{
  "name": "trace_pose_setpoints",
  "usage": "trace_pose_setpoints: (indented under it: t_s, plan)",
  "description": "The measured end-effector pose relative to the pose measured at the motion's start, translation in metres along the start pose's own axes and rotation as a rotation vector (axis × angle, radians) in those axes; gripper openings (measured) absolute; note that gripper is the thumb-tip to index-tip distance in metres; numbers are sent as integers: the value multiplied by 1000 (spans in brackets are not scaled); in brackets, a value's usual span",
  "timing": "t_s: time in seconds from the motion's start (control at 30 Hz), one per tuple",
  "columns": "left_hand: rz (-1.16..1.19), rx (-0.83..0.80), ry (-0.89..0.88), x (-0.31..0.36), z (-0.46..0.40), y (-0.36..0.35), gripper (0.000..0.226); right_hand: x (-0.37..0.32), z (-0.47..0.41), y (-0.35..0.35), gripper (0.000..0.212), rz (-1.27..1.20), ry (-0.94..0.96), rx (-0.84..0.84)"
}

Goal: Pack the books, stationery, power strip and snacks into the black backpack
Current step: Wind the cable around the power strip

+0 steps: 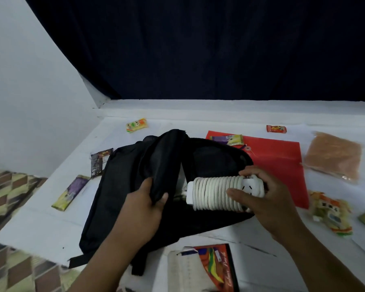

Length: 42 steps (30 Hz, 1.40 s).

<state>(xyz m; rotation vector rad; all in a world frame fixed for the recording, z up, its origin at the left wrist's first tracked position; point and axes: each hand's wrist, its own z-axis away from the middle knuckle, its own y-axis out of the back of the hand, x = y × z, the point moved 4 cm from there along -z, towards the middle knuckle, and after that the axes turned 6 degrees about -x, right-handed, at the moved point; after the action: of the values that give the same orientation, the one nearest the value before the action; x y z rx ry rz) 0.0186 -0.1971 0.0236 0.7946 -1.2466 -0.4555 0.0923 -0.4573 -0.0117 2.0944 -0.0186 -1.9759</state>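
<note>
The black backpack [118, 186] lies open on the white table. My left hand [144, 205] grips the raised flap at its opening. My right hand [268, 194] holds a white power strip [215, 193] with its cord coiled round it, over the bag's mouth. A red folder [280, 163] lies behind the bag on the right. A coloured-pencil box [217, 268] and a pale notebook [183, 272] lie at the near edge. Snack packets are scattered around: purple-and-yellow [71, 191], dark [99, 162], yellow-green [136, 124], red [276, 128], and a bright wrapper [330, 213] on the right.
A clear bag of brown snack [333, 158] lies at the far right. Another packet [228, 139] rests on the red folder. The white table [40, 224] ends at the left above a patterned floor [6, 190]. A dark curtain [219, 49] hangs behind.
</note>
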Motion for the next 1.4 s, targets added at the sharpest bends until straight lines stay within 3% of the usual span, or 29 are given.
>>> trace_pose_setpoints:
  t_s: [0.17,0.37,0.47,0.53,0.67,0.87,0.93,1.03,1.17,1.3,1.4]
  plan:
    - [271,137,-99,4,19,10,29,-39,-8,-46,41,138,113,-342]
    - [636,266,-78,1,12,11,30,-8,-13,-107,37,33,-182,-504]
    - [659,246,-97,0,10,1,30,16,0,-120,46,241,-220,-729]
    - [683,235,-90,-5,8,-4,30,19,6,-121,53,237,-250,-841]
    - [709,185,-89,-13,6,-8,31,17,3,-114,56,253,-270,-950]
    - [665,141,-131,-18,7,-15,35,28,2,-95,78,628,-129,-1059]
    - [672,145,-142,-19,6,-17,35,33,0,-86,81,559,-166,-1022]
    - [711,149,-160,-17,5,-18,34,31,5,-96,84,348,-164,-782]
    - [739,158,-192,-6,0,-22,36,26,16,-119,50,184,-18,-327]
    - [719,165,-223,1,-8,-28,37,32,17,-130,20,395,173,-240]
    - [683,157,-250,6,-14,-29,40,36,13,-138,21,451,223,-231]
